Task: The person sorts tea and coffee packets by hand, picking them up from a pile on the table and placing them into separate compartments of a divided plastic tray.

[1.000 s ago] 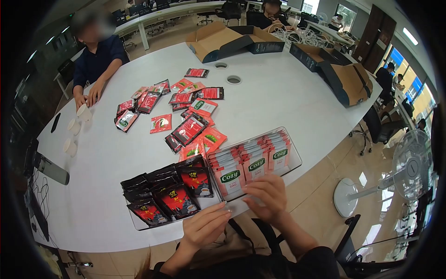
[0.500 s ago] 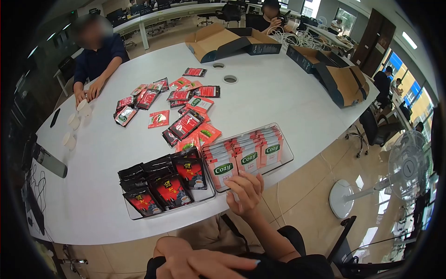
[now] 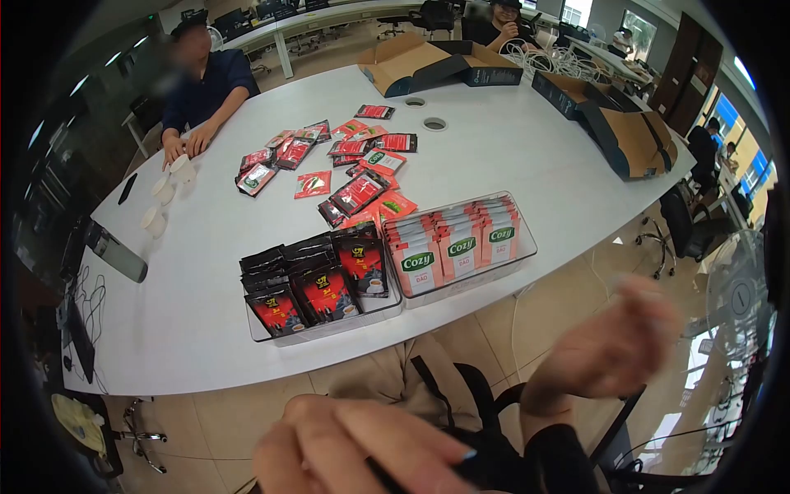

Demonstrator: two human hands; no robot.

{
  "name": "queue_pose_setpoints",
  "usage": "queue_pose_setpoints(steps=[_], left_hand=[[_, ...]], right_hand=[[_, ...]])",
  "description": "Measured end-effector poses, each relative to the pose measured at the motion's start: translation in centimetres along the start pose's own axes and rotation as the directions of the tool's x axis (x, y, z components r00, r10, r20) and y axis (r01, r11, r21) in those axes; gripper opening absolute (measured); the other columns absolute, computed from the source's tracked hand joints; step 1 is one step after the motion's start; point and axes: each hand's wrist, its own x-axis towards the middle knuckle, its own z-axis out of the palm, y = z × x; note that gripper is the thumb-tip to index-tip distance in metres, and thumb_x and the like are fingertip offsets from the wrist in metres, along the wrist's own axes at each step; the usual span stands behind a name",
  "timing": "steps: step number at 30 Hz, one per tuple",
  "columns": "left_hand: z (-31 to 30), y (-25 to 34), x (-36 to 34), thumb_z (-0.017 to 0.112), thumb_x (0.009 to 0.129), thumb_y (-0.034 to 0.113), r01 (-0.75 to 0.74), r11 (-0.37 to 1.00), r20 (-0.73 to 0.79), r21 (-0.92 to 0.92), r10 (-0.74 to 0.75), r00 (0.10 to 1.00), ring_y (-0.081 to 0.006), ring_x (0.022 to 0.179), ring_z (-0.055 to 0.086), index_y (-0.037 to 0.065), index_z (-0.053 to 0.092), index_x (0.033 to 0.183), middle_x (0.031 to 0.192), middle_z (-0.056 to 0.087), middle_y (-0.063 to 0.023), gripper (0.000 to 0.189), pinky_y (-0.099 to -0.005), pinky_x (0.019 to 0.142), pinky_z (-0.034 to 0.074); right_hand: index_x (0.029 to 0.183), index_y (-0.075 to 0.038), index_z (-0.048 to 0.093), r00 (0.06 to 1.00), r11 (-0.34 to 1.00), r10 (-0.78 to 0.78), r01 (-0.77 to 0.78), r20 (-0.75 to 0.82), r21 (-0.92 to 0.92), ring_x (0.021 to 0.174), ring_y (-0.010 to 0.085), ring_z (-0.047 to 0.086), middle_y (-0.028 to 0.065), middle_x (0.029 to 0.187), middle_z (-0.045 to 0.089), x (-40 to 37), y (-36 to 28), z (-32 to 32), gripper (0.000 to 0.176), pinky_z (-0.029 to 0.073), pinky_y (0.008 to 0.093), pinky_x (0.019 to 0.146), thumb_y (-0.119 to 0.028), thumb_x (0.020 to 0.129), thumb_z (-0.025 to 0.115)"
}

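My right hand (image 3: 613,337) is raised off the table's right front edge, over the floor. Motion smears its fingers, and I see nothing clearly in it. Low in front of my body, my left hand (image 3: 362,449) has its fingers stretched out, holding nothing visible. A clear tray (image 3: 329,331) of black-and-red coffee sachets (image 3: 325,292) stands at the table's near edge. Right beside it is a second clear tray (image 3: 473,284) with rows of pink-and-white Cozy tea sachets (image 3: 462,249). Neither hand touches the trays.
Loose sachets (image 3: 313,183) lie scattered mid-table. Paper cups (image 3: 153,222), a bottle (image 3: 119,253) and a phone (image 3: 127,188) are at the left, near a seated person's hands (image 3: 188,146). Open cardboard boxes (image 3: 411,66) and white cables (image 3: 559,64) are at the back.
My right hand has left the front of the tea sachet tray and swung right, away from the table. My left hand stays low with fingers stretched. The camera view has shifted.
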Motion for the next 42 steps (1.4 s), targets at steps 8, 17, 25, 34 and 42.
queue_pose_setpoints(steps=[8,17,25,34,42], left_hand=[[1.3,-5.9,2.0,0.023,0.103,0.035,0.227,0.957,0.213,-0.182,-0.187,0.959,-0.0436,0.107,0.054,0.006,0.047,0.12,0.114,0.056,-0.0255,0.042,-0.0554,0.089,0.048],[8.4,-11.9,1.7,0.048,0.096,0.036,0.184,0.745,0.226,-0.642,-0.045,0.973,-0.0376,0.109,0.056,0.001,0.059,0.12,0.118,0.06,-0.0194,0.044,-0.048,0.098,0.041],[6.2,-11.9,-2.3,0.052,0.093,0.032,0.495,0.698,0.253,-0.517,-0.428,0.868,-0.0349,0.11,0.056,0.0,0.061,0.116,0.118,0.06,-0.0187,0.041,-0.0454,0.099,0.041],[5.4,-9.1,-3.4,0.057,0.09,0.028,0.726,0.577,0.336,-0.374,-0.645,0.686,-0.0319,0.112,0.056,-0.001,0.063,0.111,0.118,0.061,-0.0179,0.037,-0.0425,0.1,0.04],[-1.3,1.8,-3.4,0.063,0.085,0.018,0.602,0.547,0.018,0.581,-0.749,0.662,-0.0281,0.113,0.057,0.002,0.064,0.109,0.118,0.062,-0.0134,0.029,-0.0402,0.099,0.041]], right_hand=[[0.093,-0.005,0.054,0.752,0.87,-0.333,0.478,-0.569,0.123,0.074,0.0192,0.049,0.0089,0.083,0.052,12.5,-1.8,-4.6,0.018,0.044,0.0362,0.074,-0.023,0.091,0.05],[0.076,-0.009,0.05,0.716,0.804,-0.346,0.559,-0.607,0.201,0.065,0.0137,0.044,0.002,0.069,0.044,12.6,-2.5,-9.4,0.014,0.04,0.0296,0.067,-0.017,0.086,0.053],[0.06,-0.012,0.046,0.75,0.805,-0.288,0.526,-0.595,0.274,0.057,0.0087,0.038,-0.0042,0.057,0.038,12.2,-2.6,-10.2,0.024,0.036,0.0237,0.06,-0.011,0.082,0.056],[0.082,-0.009,0.05,0.785,0.861,-0.278,0.459,-0.553,0.218,0.066,0.014,0.045,0.0022,0.074,0.049,11.6,-2.9,-7.2,0.007,0.038,0.0248,0.059,-0.012,0.089,0.051],[0.109,-0.004,0.05,0.975,0.942,-0.139,0.184,-0.172,0.281,0.077,0.0274,0.058,0.012,0.094,0.061,3.4,-1.5,-1.4,0.025,0.05,0.0338,0.06,-0.025,0.096,0.048]])
